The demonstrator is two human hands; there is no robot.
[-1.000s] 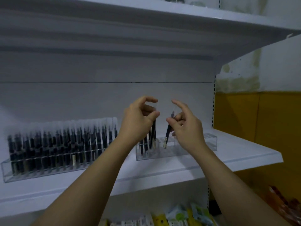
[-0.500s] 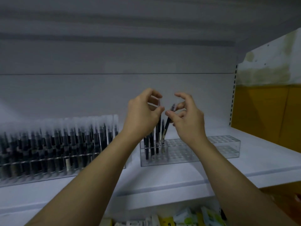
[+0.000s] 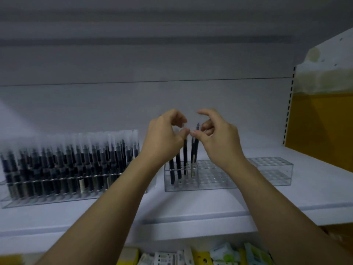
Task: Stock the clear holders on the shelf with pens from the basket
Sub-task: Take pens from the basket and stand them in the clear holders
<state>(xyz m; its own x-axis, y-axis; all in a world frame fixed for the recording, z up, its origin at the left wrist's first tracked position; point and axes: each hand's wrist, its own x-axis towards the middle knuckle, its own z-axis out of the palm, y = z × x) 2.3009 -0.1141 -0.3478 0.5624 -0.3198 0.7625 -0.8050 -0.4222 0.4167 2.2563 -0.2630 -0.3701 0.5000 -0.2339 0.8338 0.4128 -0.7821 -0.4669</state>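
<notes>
Pinching a dark pen (image 3: 196, 144) between thumb and finger of the right hand (image 3: 219, 140), tilted, tip down over the left end of the right holder (image 3: 267, 169). Gripping the top of a second pen (image 3: 185, 152) with the left hand (image 3: 164, 136), thumbs nearly touching. In that same end, upright: a few pens (image 3: 174, 169). Beside it on the shelf (image 3: 210, 207), to the left: a full holder (image 3: 66, 196).

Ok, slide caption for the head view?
Left hand and right hand pinch pens at the sparse holder; neighbouring holder full.
</notes>
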